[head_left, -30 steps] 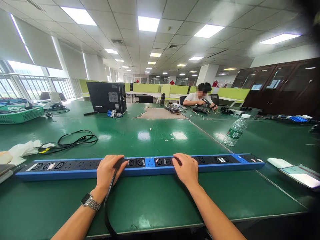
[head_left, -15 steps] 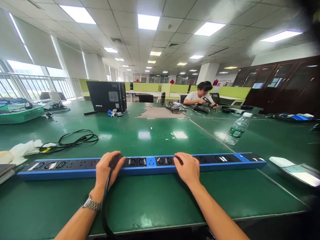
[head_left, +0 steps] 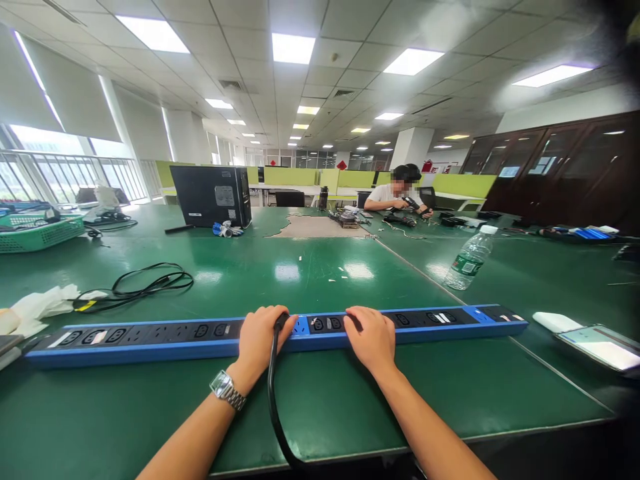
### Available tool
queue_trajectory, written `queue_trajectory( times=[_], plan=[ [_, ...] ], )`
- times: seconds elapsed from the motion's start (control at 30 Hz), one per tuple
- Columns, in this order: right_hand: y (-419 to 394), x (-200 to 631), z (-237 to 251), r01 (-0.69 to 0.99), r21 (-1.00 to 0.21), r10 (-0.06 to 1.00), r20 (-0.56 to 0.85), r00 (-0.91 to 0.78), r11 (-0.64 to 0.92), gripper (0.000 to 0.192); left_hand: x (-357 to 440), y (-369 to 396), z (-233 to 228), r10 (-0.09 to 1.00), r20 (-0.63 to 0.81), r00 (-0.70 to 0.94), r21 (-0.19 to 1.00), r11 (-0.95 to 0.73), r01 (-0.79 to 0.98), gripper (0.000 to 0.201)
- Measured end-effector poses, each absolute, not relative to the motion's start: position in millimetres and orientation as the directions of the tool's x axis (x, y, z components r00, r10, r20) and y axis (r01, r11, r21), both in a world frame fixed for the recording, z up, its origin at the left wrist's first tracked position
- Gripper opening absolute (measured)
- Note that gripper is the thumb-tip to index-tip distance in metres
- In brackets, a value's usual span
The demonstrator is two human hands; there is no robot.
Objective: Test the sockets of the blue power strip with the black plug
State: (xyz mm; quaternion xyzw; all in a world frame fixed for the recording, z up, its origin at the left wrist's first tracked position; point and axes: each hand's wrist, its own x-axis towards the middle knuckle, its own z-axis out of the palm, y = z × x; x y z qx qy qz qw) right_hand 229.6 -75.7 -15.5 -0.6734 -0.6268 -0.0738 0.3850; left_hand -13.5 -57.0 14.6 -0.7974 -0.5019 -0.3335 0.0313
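A long blue power strip (head_left: 165,351) with black sockets lies across the table in front of me. My left hand (head_left: 261,340), a metal watch on its wrist, is closed around the black plug (head_left: 281,321) of a power cord (head_left: 273,393). That plug is at the strip's top, left of a blue socket (head_left: 301,325); whether it is seated in a socket is hidden by my fingers. The cord hangs down over the table's near edge. Right of the middle, my right hand (head_left: 370,337) grips the strip with curled fingers.
A coiled black cable (head_left: 150,287) and crumpled white paper (head_left: 45,310) lie at left. A water bottle (head_left: 470,260) and a phone (head_left: 597,345) are at right. Farther back are a black computer case (head_left: 210,195), a green basket (head_left: 45,237) and a seated person (head_left: 395,193) handling a tool.
My left hand has moved right along the strip with the plug, from left of two sockets to beside the blue socket. My right hand stays in place on the strip.
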Motion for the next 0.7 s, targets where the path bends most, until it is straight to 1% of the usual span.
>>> queue_trajectory(
  times=[0.13,0.27,0.4,0.53,0.7],
  plan=[
    [-76,230,-15,0.908,-0.412,0.787,0.585,0.196,0.08,0.026,-2,-52,19,0.801,0.533,0.273,0.28,-0.471,0.836,0.03],
    [-76,229,-14,0.903,-0.423,0.789,0.58,0.204,0.077,0.024,2,-50,20,0.8,0.534,0.273,0.297,-0.48,0.825,0.032],
    [-76,228,-14,0.899,-0.431,0.785,0.582,0.214,0.074,0.024,8,-48,19,0.805,0.527,0.273,0.275,-0.466,0.841,0.033],
    [-76,229,-15,0.898,-0.434,0.786,0.58,0.215,0.075,0.024,14,-46,20,0.823,0.498,0.273,0.215,-0.422,0.881,0.033],
    [-76,230,-15,0.9,-0.428,0.789,0.58,0.2,0.086,0.024,23,-47,27,0.832,0.438,0.341,0.076,-0.412,0.908,0.029]
  ],
)
